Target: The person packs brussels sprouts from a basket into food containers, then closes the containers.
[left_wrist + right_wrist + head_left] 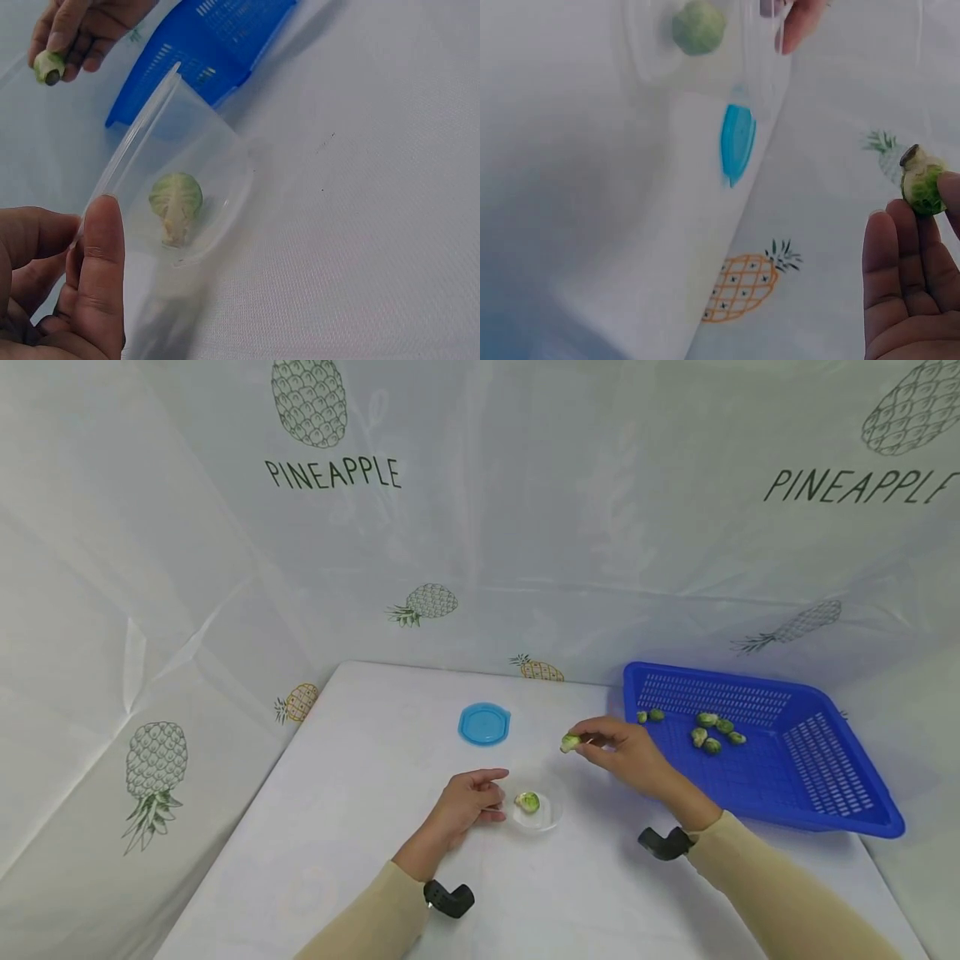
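A clear plastic container [546, 821] stands on the white table, its rim pinched between thumb and fingers of my left hand [467, 806]. Inside the container lies one Brussels sprout [528, 802], whose pale stem shows in the left wrist view [176, 206]. My right hand [626, 752] holds another sprout [570, 742] between thumb and fingertips, in the air to the right of and beyond the container. In the right wrist view this held sprout [924, 184] has its brown cut end upward.
A blue lid [484, 724] lies on the table [360, 752] beyond the container. On the right stands a blue perforated basket [795, 777] with several sprouts [707, 720] in it. A white sheet printed with pineapples hangs behind and beside the table.
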Demonstrator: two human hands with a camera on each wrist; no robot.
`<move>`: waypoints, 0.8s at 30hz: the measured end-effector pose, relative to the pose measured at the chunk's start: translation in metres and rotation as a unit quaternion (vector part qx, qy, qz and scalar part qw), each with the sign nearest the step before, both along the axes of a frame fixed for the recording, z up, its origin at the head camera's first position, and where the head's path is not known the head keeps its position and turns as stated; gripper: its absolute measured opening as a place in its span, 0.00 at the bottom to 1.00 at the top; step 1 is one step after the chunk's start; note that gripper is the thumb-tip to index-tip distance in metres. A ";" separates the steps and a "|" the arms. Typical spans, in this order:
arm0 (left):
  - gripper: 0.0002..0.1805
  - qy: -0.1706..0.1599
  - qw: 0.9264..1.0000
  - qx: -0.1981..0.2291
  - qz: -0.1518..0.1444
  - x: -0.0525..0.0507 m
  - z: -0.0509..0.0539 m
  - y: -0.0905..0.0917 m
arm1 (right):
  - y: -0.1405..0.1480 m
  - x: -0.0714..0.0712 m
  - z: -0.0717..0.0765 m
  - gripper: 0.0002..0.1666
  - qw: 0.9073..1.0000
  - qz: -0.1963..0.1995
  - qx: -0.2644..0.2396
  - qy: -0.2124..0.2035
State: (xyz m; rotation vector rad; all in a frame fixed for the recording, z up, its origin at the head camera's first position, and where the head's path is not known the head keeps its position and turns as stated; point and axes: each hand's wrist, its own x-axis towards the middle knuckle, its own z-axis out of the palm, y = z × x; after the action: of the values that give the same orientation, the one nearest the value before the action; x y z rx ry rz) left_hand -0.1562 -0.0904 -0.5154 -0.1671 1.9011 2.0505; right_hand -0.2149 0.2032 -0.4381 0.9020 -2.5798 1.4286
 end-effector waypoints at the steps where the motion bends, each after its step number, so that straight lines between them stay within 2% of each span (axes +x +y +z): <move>1: 0.24 0.000 1.000 0.000 0.000 0.000 0.000 0.000 | -0.003 0.000 -0.002 0.13 1.000 0.006 -0.001 0.007; 6: 0.24 0.002 1.000 0.002 -0.003 -0.001 -0.001 0.000 | -0.013 0.004 -0.012 0.13 1.000 0.026 -0.005 0.011; 11: 0.24 -0.001 1.000 0.002 -0.002 -0.002 -0.002 0.000 | -0.021 0.011 -0.022 0.13 0.999 0.030 0.007 -0.009; 16: 0.24 0.000 1.000 0.005 -0.004 -0.002 -0.002 0.000 | -0.028 0.015 -0.033 0.14 0.999 0.032 0.027 0.000; 24: 0.24 0.001 1.000 0.007 -0.007 -0.002 -0.001 0.001 | -0.034 0.020 -0.045 0.14 0.994 0.033 0.104 0.031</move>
State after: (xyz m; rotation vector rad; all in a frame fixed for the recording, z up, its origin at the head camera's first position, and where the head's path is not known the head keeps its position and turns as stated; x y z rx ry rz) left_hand -0.1578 -0.0894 -0.5162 -0.1481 1.8838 2.0538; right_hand -0.1948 0.1693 -0.4828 1.0466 -2.7133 1.1395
